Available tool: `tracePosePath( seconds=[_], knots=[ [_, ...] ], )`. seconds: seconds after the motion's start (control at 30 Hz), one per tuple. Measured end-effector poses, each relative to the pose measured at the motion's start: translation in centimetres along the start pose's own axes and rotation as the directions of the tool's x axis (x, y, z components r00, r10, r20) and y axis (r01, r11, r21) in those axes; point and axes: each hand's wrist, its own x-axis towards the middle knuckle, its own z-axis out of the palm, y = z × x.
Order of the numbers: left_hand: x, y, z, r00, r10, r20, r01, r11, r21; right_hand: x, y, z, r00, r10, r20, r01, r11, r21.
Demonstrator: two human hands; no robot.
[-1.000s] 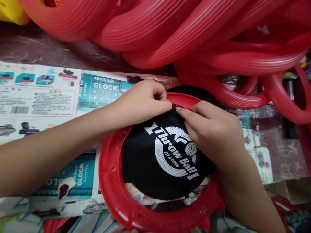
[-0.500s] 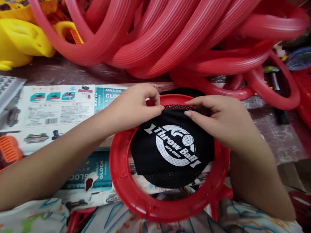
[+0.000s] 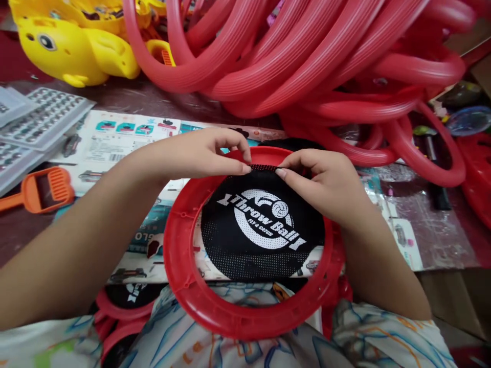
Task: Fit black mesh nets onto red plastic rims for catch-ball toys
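Note:
A red plastic ring (image 3: 178, 258) lies in front of me, its near side over my lap. Across its opening hangs a round black mesh cloth (image 3: 264, 255) printed with white "Throw Ball" lettering. The cloth's far edge meets the far rim of the ring. Both hands pinch that edge between thumb and forefinger, a short way apart: my left hand (image 3: 215, 153) on the left, my right hand (image 3: 318, 179) on the right. The near edge of the cloth hangs free of the ring. How the far edge sits on the rim is partly hidden by my fingers.
Large red ribbed hoops (image 3: 291, 61) are piled at the back. Printed cardboard (image 3: 118, 135) lies under the ring. To the left are an orange toy scoop (image 3: 32, 191), trays of small metallic balls (image 3: 49, 115) and a yellow toy (image 3: 76, 51). Crumpled clear plastic (image 3: 437, 235) is at right.
The view has shifted, bringing more of the left side into sight. My hands have come closer together along the cloth's edge, and the cloth lies flatter across the ring's opening.

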Motion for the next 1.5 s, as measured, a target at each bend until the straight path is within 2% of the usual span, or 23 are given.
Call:
tracePosePath(
  seconds=[0.1,0.23,0.3,0.4,0.47,0.53,0.63,0.8,1.1,1.27,1.4,1.5],
  knots=[
    [-0.7,1.2,0.5,1.0,0.006,-0.016,-0.004,0.995,0.1,-1.1,0.0,0.2,0.992,-0.12,-0.047,0.119,0.993,-0.027],
    [-2.2,2.6,1.3,0.997,-0.015,-0.075,0.023,0.995,0.101,-1.9,0.4,0.1,0.952,-0.282,-0.121,0.274,0.959,-0.073],
    [-2.8,3.1,1.4,0.994,-0.03,-0.102,0.041,0.993,0.109,-2.0,0.5,-0.2,0.911,-0.405,-0.076,0.399,0.914,-0.079],
    [-3.6,3.7,1.6,0.99,-0.029,-0.138,0.047,0.99,0.132,-1.9,0.5,-0.6,0.809,-0.588,0.016,0.586,0.803,-0.109],
    [-3.8,3.9,1.9,0.988,-0.005,-0.152,0.021,0.995,0.101,-2.0,0.4,-0.8,0.757,-0.652,0.037,0.647,0.741,-0.18],
    [-3.9,3.8,2.5,0.981,0.051,-0.186,-0.041,0.997,0.059,-2.2,0.2,-1.0,0.742,-0.67,0.028,0.655,0.714,-0.248],
    [-4.0,3.4,3.5,0.958,0.123,-0.257,-0.112,0.992,0.058,-2.4,0.1,-0.9,0.755,-0.656,-0.011,0.626,0.726,-0.285],
    [-4.0,2.6,4.2,0.959,0.075,-0.272,-0.082,0.997,-0.013,-2.5,0.1,-0.5,0.781,-0.624,0.007,0.599,0.747,-0.29],
    [-4.0,2.3,4.5,0.959,0.02,-0.284,-0.017,1.0,0.014,-2.2,0.5,0.2,0.79,-0.612,0.014,0.591,0.756,-0.283],
    [-4.0,2.2,4.7,0.952,0.042,-0.303,-0.022,0.997,0.068,-2.1,0.6,0.1,0.823,-0.561,0.092,0.559,0.769,-0.31],
    [-4.1,2.1,4.8,0.943,0.1,-0.317,-0.057,0.988,0.144,-2.2,0.6,0.0,0.803,-0.581,0.131,0.585,0.728,-0.358],
    [-4.1,2.0,5.0,0.943,0.078,-0.324,-0.031,0.989,0.146,-2.3,0.5,0.0,0.766,-0.629,0.137,0.618,0.659,-0.429]
  ],
)
